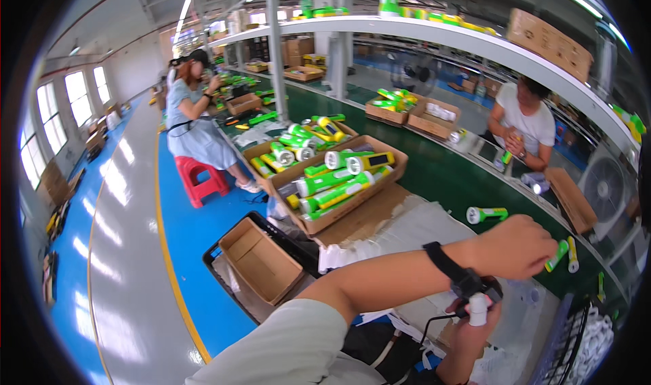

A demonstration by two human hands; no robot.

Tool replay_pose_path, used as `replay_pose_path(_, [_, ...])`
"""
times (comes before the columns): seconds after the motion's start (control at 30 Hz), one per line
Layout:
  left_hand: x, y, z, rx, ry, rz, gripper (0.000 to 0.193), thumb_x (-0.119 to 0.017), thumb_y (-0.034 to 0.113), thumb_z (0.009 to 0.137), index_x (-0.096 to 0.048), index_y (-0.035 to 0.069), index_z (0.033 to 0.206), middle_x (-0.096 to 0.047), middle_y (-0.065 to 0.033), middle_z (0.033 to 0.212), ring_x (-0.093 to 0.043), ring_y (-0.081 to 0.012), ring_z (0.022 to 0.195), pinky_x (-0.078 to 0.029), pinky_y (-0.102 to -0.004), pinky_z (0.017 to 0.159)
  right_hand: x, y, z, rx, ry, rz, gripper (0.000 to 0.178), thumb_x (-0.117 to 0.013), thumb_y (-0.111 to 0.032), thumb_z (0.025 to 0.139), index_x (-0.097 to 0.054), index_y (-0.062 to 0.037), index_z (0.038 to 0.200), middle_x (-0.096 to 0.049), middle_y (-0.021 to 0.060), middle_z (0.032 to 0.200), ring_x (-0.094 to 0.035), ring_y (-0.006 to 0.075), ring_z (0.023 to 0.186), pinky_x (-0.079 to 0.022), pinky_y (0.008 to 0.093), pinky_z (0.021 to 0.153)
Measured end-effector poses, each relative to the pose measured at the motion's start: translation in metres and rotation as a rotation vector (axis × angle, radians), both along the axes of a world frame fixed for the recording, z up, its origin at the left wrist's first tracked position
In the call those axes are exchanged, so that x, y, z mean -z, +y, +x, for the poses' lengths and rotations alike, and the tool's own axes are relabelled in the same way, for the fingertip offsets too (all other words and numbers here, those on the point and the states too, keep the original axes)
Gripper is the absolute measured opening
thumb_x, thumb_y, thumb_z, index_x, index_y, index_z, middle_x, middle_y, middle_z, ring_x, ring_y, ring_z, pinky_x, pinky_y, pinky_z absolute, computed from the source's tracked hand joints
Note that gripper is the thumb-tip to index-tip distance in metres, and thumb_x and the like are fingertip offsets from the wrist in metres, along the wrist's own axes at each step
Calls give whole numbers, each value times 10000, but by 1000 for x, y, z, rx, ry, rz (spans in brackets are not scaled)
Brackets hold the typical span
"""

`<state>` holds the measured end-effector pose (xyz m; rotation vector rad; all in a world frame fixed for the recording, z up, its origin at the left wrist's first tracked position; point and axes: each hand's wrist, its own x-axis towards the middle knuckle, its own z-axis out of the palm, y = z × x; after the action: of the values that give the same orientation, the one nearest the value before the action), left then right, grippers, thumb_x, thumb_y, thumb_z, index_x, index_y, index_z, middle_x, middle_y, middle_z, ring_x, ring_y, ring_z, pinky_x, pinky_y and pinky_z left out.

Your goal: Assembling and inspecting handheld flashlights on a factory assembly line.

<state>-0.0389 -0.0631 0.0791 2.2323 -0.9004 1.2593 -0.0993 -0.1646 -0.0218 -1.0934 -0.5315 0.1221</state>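
Bright daylight came from the windows and ceiling tubes — glare streaked the floor. Fisheye edges bent, dark-rimmed.

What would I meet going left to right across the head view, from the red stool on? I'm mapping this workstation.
Red stool → empty carton on the floor → carton of green-and-yellow flashlights → lone flashlight on the green belt → left hand → fan.
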Motion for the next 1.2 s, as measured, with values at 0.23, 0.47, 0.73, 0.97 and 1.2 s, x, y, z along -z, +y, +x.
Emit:
replay_pose_path(0.23, [-6, 12, -22, 284, 297, -541, 105, -601, -20, 788, -595, 7, 890, -603, -45, 699, -592, -121, 616, -475, -244, 574, 24, 15, -16, -398, 166, -87, 397, -639, -128, 839, -466, -28, 1182, -584, 68, 939, -580, 131, 780, -476, 269, 717])
replay_pose_path(0.47, [25, 27, -8, 179, 291, -451, 119, -605, -37, 783, -605, 9, 893, -608, -45, 702, -583, -95, 621, -475, -234, 600, 36, 21, -20, -357, 119, -172, 435, -619, -180, 860, -435, -25, 1223, -626, 72, 941, -587, 131, 860, -466, 285, 783])
replay_pose_path(0.73, [63, 121, 26, 696, 652, -1224, 247, -429, 243, 952, -547, 26, 961, -573, -77, 685, -572, -193, 604, -471, -305, 570, 51, -19, 75, -340, 538, 244, 595, -500, -346, 911, -280, -85, 1399, -514, 135, 1240, -536, 244, 1099, -419, 412, 928])
replay_pose_path(0.97, [144, 138, 27, 207, 1277, -928, 358, -568, 230, 853, -489, 60, 1158, -574, -71, 929, -573, -189, 798, -477, -312, 706, 74, -53, 114, 6, 590, 199, 615, -495, -329, 909, -271, -30, 1398, -411, 177, 1328, -424, 281, 1224, -356, 444, 1009])
replay_pose_path(1.2, [197, 79, 13, 272, 850, -64, 852, -765, 175, 685, -281, 73, 1379, -370, -168, 1327, -374, -300, 1252, -308, -394, 1050, 111, -25, 83, -9, -351, -760, 750, -637, -182, 836, -191, 23, 1404, -315, 215, 1387, -346, 296, 1290, -303, 410, 1048])
